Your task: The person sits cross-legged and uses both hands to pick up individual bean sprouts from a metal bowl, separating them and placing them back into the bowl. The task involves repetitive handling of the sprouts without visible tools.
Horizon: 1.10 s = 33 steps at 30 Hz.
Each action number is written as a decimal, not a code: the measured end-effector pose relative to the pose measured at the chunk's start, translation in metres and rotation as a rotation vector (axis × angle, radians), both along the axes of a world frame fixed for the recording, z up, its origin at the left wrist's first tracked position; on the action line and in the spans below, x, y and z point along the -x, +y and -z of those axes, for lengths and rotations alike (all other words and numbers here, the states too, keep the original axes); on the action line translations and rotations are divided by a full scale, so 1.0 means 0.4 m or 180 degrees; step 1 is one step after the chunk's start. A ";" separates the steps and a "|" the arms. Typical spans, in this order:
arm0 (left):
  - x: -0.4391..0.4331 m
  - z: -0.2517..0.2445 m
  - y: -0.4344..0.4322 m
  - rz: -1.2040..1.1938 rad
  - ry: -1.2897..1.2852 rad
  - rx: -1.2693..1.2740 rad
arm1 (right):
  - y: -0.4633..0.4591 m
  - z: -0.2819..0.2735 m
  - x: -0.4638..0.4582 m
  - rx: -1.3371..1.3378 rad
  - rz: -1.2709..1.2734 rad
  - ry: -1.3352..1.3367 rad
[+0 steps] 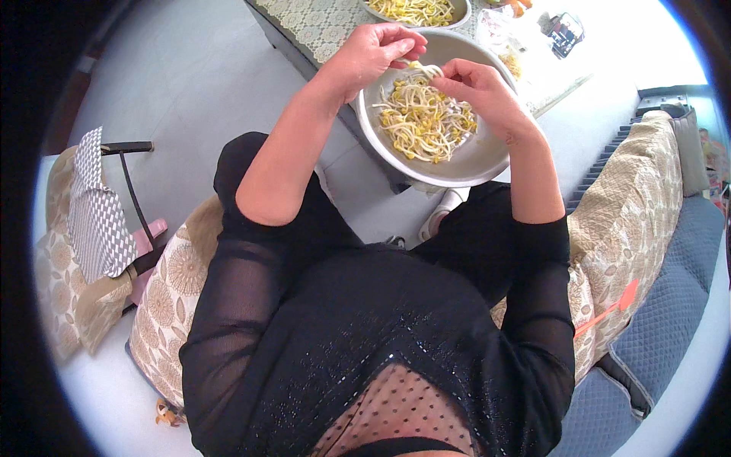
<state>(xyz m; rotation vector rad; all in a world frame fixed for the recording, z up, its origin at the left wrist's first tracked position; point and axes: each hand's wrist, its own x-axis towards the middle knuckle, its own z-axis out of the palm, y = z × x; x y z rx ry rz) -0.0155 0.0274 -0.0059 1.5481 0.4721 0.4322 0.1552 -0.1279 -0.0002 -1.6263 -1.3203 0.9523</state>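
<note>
A wide metal basin [491, 148] rests at the table's edge before me, with a loose heap of soybean sprouts [425, 123] in it. Over its far left rim, my left hand [380, 54] pinches the end of a sprout between thumb and fingers. My right hand [477, 85] holds a few pale sprouts [425, 69] just above the heap, close to the left fingertips. How many strands are gripped is hidden by the fingers. Behind this basin stands a second metal bowl [465, 14], also bearing yellow-headed sprouts.
A lace-patterned cloth [308, 25] covers the table. On it lie a plastic bag [495, 25], a small pile of yellowish scraps [511, 65] and a phone [565, 35] with a lit screen. A patterned sofa cover [625, 171] with an orange fly swatter [628, 294] is at right.
</note>
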 end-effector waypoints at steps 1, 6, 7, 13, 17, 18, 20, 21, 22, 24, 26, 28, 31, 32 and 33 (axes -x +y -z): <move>0.000 0.000 -0.004 -0.0026 0.0076 0.0051 | -0.002 -0.003 -0.008 -0.0001 0.0053 0.0277; -0.008 0.011 -0.022 0.0439 -0.0216 0.0529 | -0.011 -0.010 -0.027 -0.0057 0.0151 0.1723; -0.011 0.013 -0.026 0.0561 -0.0341 0.0661 | -0.011 -0.011 -0.027 -0.0037 0.0170 0.1916; -0.037 0.020 -0.080 0.0605 -0.0679 0.1913 | -0.007 -0.004 -0.014 -0.0231 0.0271 0.2543; -0.040 0.008 -0.099 0.0537 -0.0796 0.2255 | -0.012 -0.006 -0.012 -0.0214 0.0333 0.2691; -0.039 0.006 -0.101 0.0519 -0.0793 0.2245 | -0.013 -0.008 -0.011 -0.0123 0.0340 0.2736; -0.039 0.005 -0.100 0.0564 -0.0856 0.2222 | -0.016 -0.011 -0.009 -0.0045 0.0268 0.2897; -0.040 0.005 -0.099 0.0632 -0.0921 0.2211 | -0.017 -0.012 -0.007 -0.0040 0.0269 0.2863; -0.042 0.007 -0.096 0.0702 -0.0987 0.2200 | -0.018 -0.014 -0.003 -0.0038 0.0285 0.2843; -0.044 0.013 -0.090 0.0697 -0.0972 0.2042 | -0.018 -0.018 0.003 0.0064 0.0444 0.2375; -0.044 0.019 -0.084 0.0627 -0.0900 0.1888 | -0.020 -0.028 0.007 0.0258 0.0721 0.1475; -0.043 0.024 -0.081 0.0485 -0.0772 0.1737 | -0.022 -0.044 0.010 0.0042 0.0866 0.0120; -0.046 0.029 -0.086 0.0187 -0.0393 0.1377 | -0.031 -0.069 0.024 -0.0591 0.1176 -0.0917; -0.047 0.030 -0.090 0.0128 -0.0397 0.1318 | -0.034 -0.077 0.029 -0.0889 0.1171 -0.0965; -0.048 0.031 -0.095 0.0051 -0.0373 0.1251 | -0.037 -0.082 0.036 -0.1155 0.1175 -0.0996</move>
